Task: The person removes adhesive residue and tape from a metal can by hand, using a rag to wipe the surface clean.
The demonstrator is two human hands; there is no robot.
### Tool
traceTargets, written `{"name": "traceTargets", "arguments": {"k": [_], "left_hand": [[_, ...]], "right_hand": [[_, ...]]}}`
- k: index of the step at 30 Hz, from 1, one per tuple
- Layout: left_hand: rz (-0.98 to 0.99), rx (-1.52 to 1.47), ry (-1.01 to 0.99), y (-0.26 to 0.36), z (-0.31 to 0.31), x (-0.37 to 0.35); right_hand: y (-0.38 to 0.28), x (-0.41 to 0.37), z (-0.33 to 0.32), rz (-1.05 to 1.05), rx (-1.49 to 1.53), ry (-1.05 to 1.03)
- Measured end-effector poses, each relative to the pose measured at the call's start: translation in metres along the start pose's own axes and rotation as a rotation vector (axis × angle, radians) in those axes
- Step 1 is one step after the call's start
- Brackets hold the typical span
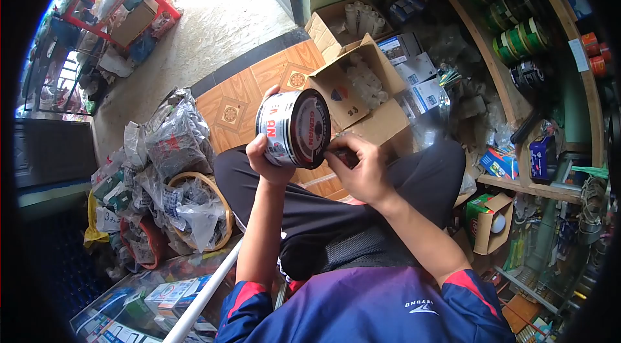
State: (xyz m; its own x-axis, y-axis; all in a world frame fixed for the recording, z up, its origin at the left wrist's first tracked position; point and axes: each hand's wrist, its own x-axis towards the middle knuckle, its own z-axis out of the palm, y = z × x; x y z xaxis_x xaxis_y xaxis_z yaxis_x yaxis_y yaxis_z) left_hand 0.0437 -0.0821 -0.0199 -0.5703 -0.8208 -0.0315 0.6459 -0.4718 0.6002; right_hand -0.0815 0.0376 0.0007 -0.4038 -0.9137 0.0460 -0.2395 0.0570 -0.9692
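Observation:
My left hand (272,160) is wrapped around the side of a round tin can (279,126) with a white, red and black label. The can is tilted so that its dark-rimmed end, printed "GEMAN", faces right. My right hand (363,171) is closed, its thumb and fingertips pinched together at the lower right rim of the can. Something small and dark reddish shows among those fingers, too hidden to name. Both hands are above my lap, over the dark trousers (414,178).
An open cardboard box (349,100) with white fittings stands ahead on the tiled floor (252,94). Plastic bags of parts (178,129) and a basket (226,204) are at left, beside a white pole (207,291). Wooden shelves (498,78) with cans line the right.

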Motion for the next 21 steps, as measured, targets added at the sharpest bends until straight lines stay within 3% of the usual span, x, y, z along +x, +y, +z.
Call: {"name": "traceTargets", "arguments": {"k": [3,5,8,11,13,17,19,21], "left_hand": [[-0.012,0.026,0.04,0.007,0.0,-0.001],[0.014,0.004,0.056,0.007,-0.002,-0.002],[0.026,0.005,0.029,0.011,-0.011,-0.007],[0.021,-0.002,0.053,0.018,-0.014,-0.012],[0.03,0.02,0.086,0.021,-0.015,-0.014],[0.01,0.082,0.111,0.02,-0.02,-0.017],[0.021,0.164,0.126,0.018,-0.018,-0.017],[0.012,0.073,0.173,0.018,-0.023,-0.015]], "right_hand": [[0.008,0.005,0.002,-0.099,-0.062,-0.029],[0.015,0.021,0.001,-0.014,-0.05,0.01],[0.031,0.038,0.006,-0.156,-0.102,0.052],[0.019,0.021,0.013,0.041,0.061,-0.067],[0.016,0.009,0.019,-0.193,-0.052,-0.054],[0.029,0.032,0.019,-0.059,-0.049,-0.044],[0.045,0.047,0.024,-0.094,-0.02,0.005],[0.053,0.048,0.029,-0.291,-0.114,0.078]]}}
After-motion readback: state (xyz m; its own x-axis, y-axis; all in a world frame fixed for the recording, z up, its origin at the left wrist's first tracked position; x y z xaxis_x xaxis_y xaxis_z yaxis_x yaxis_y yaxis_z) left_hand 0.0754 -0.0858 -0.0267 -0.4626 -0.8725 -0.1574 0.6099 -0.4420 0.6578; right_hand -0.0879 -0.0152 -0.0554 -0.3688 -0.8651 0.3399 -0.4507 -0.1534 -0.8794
